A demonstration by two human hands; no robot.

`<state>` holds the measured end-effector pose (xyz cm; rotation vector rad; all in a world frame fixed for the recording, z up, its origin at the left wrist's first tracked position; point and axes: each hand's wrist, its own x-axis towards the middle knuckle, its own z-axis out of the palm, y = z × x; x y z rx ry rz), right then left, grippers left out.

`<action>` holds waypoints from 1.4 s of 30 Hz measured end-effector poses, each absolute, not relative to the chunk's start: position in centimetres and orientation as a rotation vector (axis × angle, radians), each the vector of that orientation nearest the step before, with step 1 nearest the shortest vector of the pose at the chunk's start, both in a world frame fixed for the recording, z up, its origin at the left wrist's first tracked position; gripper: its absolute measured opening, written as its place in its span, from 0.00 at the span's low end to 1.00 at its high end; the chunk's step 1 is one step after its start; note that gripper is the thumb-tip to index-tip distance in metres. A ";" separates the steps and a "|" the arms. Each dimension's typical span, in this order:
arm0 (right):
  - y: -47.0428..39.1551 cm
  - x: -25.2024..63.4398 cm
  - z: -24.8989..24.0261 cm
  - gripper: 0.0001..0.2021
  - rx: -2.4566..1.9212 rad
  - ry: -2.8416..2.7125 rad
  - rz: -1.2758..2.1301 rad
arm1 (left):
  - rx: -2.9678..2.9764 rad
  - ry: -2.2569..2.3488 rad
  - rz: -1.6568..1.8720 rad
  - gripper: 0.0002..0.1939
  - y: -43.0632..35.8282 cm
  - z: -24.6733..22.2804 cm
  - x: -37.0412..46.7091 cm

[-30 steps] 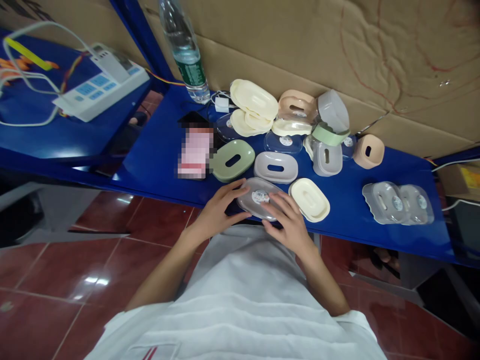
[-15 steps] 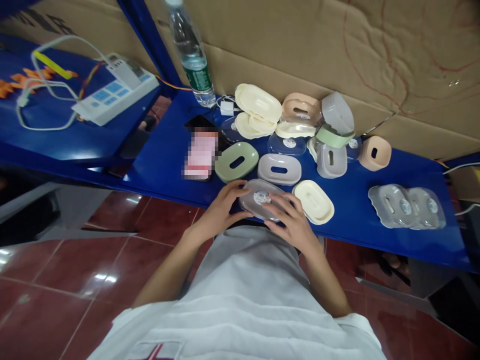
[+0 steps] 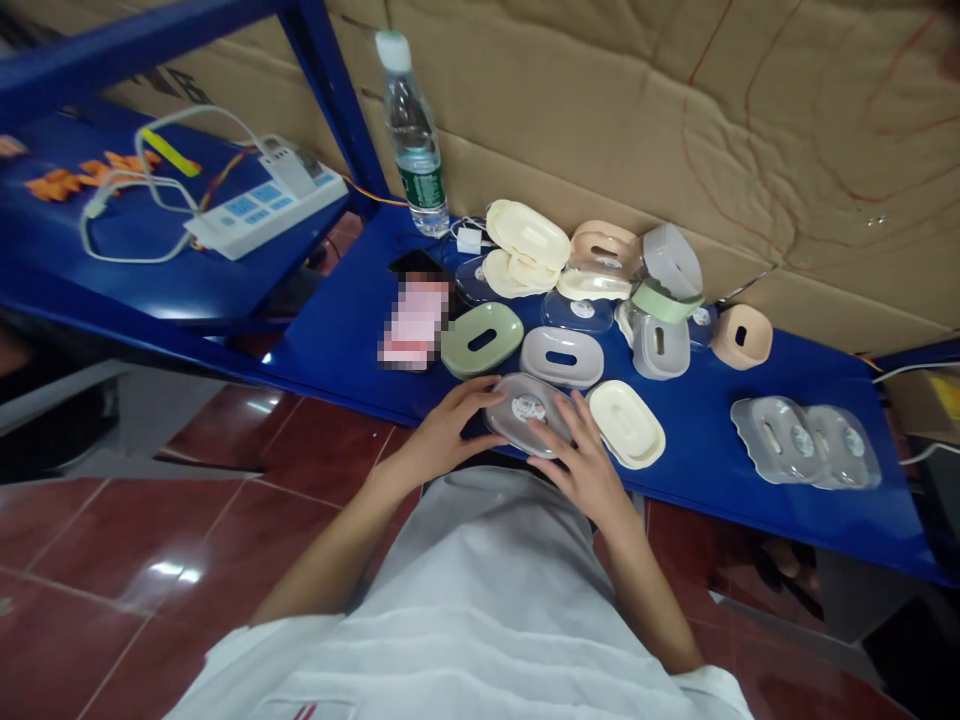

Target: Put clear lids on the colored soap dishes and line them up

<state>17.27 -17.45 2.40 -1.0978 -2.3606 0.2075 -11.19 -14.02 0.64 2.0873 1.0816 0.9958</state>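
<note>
At the table's front edge, an oval soap box [image 3: 517, 428] with a see-through lid and a round white sticker lies between my hands. My left hand [image 3: 451, 430] grips its left end, thumb at the near side and fingers at the far side. Over the right end bends my right hand [image 3: 581, 450], its fingers touching the lid near the sticker. Just beyond are a green slotted oval tray [image 3: 461, 350] and a pale lilac slotted tray [image 3: 534, 362]. A cream oval dish [image 3: 628, 425] rests beside my right hand.
Cream, peach, grey and green box parts pile up at the back, near a cream tray [image 3: 529, 232]. A water bottle [image 3: 420, 150] and a phone [image 3: 416, 320] stand and lie at left. Clear-lidded boxes [image 3: 784, 440] sit at right. A power strip [image 3: 266, 210] occupies the neighbouring table.
The view has tilted, so the table things appear a little lower. My right fingers have shifted slightly over the lid; both hands stay on the soap box.
</note>
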 end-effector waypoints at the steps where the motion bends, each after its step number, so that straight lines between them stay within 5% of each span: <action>1: -17.5 17.3 2.4 0.36 -1.103 -2.353 0.208 | 2.090 1.090 0.992 0.30 -14.1 0.6 -11.1; 12: -19.4 19.9 2.9 0.40 -1.071 -2.235 0.126 | 2.082 1.112 0.920 0.36 -14.7 1.5 -10.8; 21: -21.8 34.1 2.8 0.31 -1.688 -1.689 -0.416 | 2.223 1.209 0.968 0.20 -14.7 1.6 -9.8; 27: -20.7 35.2 0.9 0.28 -1.795 -1.664 -0.355 | 2.363 1.230 1.068 0.15 -14.7 1.1 -9.3; 35: -20.7 29.1 3.0 0.24 -1.753 -1.866 -0.291 | 2.877 1.257 0.844 0.24 -9.9 4.1 -6.0; 42: -21.2 24.9 2.0 0.18 -1.569 -2.116 0.046 | 2.782 1.184 0.965 0.12 -7.5 4.6 -4.0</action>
